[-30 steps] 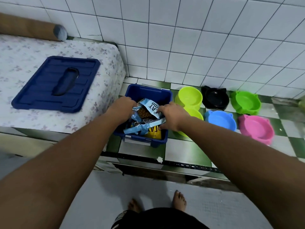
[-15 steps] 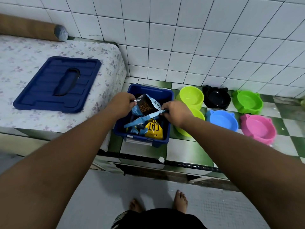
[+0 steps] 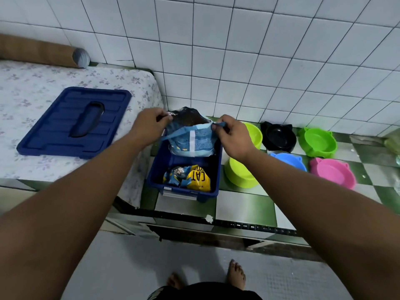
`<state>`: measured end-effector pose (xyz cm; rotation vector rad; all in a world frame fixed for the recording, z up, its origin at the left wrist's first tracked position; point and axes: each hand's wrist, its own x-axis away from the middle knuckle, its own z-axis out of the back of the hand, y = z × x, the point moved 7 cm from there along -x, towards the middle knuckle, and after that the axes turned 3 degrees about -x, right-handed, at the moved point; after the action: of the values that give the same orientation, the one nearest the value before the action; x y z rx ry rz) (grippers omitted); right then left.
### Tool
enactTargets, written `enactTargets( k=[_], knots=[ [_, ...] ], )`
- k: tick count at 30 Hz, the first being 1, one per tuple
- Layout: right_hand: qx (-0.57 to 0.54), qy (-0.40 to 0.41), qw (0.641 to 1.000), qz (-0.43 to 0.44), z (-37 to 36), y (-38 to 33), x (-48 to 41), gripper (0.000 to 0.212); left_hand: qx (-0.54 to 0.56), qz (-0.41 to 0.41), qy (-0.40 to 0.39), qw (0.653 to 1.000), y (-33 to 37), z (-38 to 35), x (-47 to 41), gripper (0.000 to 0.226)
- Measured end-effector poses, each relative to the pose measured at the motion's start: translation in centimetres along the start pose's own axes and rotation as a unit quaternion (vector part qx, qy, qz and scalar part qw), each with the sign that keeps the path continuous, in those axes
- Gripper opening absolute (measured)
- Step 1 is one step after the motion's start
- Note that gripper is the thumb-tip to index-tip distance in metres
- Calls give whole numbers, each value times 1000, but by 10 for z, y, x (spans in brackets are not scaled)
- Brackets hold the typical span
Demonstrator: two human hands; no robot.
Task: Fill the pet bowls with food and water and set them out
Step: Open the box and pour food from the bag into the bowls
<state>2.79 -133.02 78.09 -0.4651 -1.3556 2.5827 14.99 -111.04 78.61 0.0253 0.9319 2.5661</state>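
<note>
A light blue bag of cat food (image 3: 191,140) hangs upright over the back of a dark blue storage box (image 3: 214,169), its top spread wide on dark kibble. My left hand (image 3: 149,124) pinches the bag's left top edge and my right hand (image 3: 231,135) pinches the right top edge. A yellow cat food bag (image 3: 198,178) lies in the box below. Several pet bowls stand to the right: two lime ones (image 3: 240,174) (image 3: 254,135), a black one (image 3: 279,137), a green one (image 3: 317,141), a blue one (image 3: 289,160) and a pink one (image 3: 332,173).
The box's dark blue lid (image 3: 73,124) lies on a floral mattress (image 3: 32,92) at left. A brown roll (image 3: 39,50) rests against the white tiled wall. Everything stands on a raised green-and-white checkered ledge (image 3: 244,206); my bare feet are on the grey floor below.
Both hands have lifted the light blue bag up out of the box and pulled its top open. The yellow bag beneath it now shows.
</note>
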Motion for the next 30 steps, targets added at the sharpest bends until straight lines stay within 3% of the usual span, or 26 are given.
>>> enactTargets(
  k=[4,7,12,25,27,30],
  knots=[
    [-101,52,993,14,11,-25,-6,18,166,19,4,986,10,24,-2,19],
    [-147,95,984,35,25,-53,-10,14,307,33,18,951,27,35,-2,23],
    [-165,159,970,82,66,-87,-13,11,453,33,25,891,56,43,-8,9],
    [-150,256,952,75,189,-40,-6,21,524,-15,16,852,173,-23,4,13],
    [-156,262,950,70,213,-22,-6,19,514,-30,-31,857,193,-53,8,29],
    [-148,248,955,64,249,6,-7,19,454,-34,-106,884,214,-119,20,74]
  ],
)
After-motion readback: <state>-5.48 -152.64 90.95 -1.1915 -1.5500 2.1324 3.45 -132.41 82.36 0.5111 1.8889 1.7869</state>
